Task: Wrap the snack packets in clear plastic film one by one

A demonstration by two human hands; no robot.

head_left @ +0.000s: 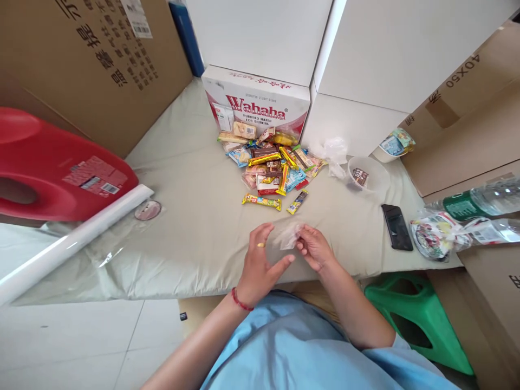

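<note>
Over the front of the table, my right hand (pixel 313 248) pinches a crumpled clear plastic bag (pixel 287 236). Facing it, my left hand (pixel 260 265) has its thumb and fingers spread apart near the bag, holding nothing; a ring and a red bracelet show on it. Just beyond both hands lie a yellow wrapped snack bar (pixel 261 202) and a small blue-and-yellow packet (pixel 298 201). Behind these sits a heap of wrapped snacks (pixel 270 162) in many colours, against a white Wahaha water carton (pixel 260 103).
Right of the heap stand a translucent bowl (pixel 377 176) with a brown packet inside and a white plastic bag (pixel 331 154). A phone (pixel 397 227) and plastic bottles (pixel 483 200) lie farther right. At left are a red jug (pixel 60 168) and a white roll (pixel 77 241). A green stool (pixel 418 319) stands below.
</note>
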